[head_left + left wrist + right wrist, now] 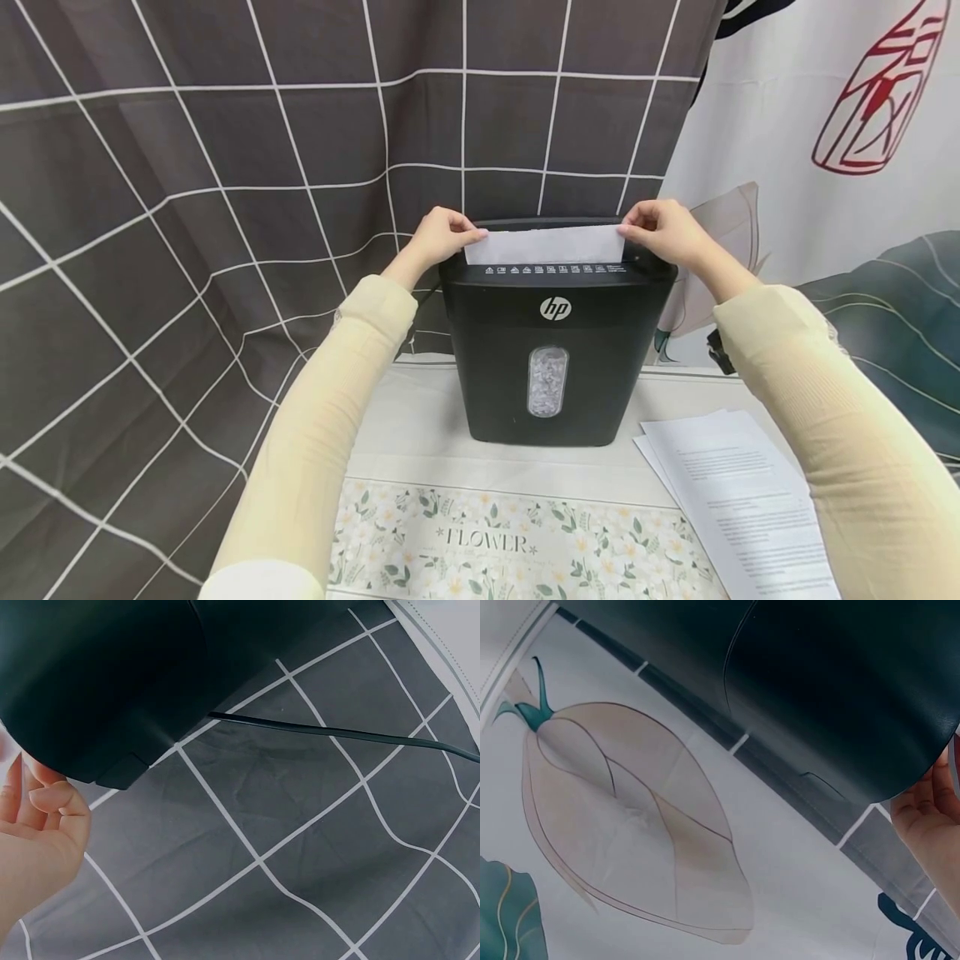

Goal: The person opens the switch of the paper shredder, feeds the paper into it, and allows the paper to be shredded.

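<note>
A black paper shredder (502, 350) with an hp logo stands upright on the table, pale shreds showing through its oval window (548, 382). A white sheet of paper (545, 247) stands in the slot on its top, only a strip of it visible. My left hand (441, 237) pinches the sheet's left upper corner between thumb and fingers. At the opposite corner my right hand (667, 233) pinches it likewise. The left wrist view shows the left hand (45, 832) beside the shredder's edge. Part of the right hand (934, 817) appears at the right wrist view's border.
Printed sheets (738, 492) lie loosely stacked right of the shredder, partly under the right forearm. A flowered mat (517, 542) covers the table's front. A dark gridded curtain (300, 167) hangs close behind and left. A black power cord (337, 733) runs from the shredder.
</note>
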`<state>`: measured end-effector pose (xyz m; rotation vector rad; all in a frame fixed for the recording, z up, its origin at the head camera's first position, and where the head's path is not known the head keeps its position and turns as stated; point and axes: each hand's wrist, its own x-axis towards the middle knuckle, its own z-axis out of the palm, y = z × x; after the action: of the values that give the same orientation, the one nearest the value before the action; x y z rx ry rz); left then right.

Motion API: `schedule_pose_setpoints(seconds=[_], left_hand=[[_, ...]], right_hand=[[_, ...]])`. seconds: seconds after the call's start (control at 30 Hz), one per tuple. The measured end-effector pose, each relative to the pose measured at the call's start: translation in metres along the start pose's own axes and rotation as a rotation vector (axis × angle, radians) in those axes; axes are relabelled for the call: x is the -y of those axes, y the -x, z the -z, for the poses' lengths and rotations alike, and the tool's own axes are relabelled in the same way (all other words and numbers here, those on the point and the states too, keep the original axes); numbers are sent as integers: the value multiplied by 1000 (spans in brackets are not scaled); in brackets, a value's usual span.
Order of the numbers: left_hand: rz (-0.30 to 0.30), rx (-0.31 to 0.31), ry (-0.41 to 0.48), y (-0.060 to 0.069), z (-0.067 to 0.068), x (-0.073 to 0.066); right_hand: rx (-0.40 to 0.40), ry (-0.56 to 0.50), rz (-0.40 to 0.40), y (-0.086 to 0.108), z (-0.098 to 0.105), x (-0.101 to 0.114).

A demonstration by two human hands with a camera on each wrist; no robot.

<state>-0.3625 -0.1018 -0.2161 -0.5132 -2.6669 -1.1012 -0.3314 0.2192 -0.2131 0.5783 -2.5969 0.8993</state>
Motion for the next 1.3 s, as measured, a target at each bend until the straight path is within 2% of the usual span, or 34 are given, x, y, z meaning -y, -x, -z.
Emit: schedule_pose_setpoints(seconds=[0.23, 0.43, 0.7, 0.97, 1.13, 1.3], left_hand=[[13, 18, -20, 1, 0, -1], [11, 37, -2, 1, -1, 3], [9, 39, 33, 3, 0, -2], [-37, 43, 106, 2, -5, -7], [-70, 48, 155, 5, -9, -12], [-118, 37, 213, 9, -17, -20]], right_hand=[[9, -11, -10, 0, -1, 0], [20, -15, -10, 1, -2, 0], [3, -11, -12, 4, 0, -3], [-19, -46, -25, 11, 6, -5], [-36, -69, 2, 17, 9, -5], [-111, -144, 22, 27, 13, -4]])
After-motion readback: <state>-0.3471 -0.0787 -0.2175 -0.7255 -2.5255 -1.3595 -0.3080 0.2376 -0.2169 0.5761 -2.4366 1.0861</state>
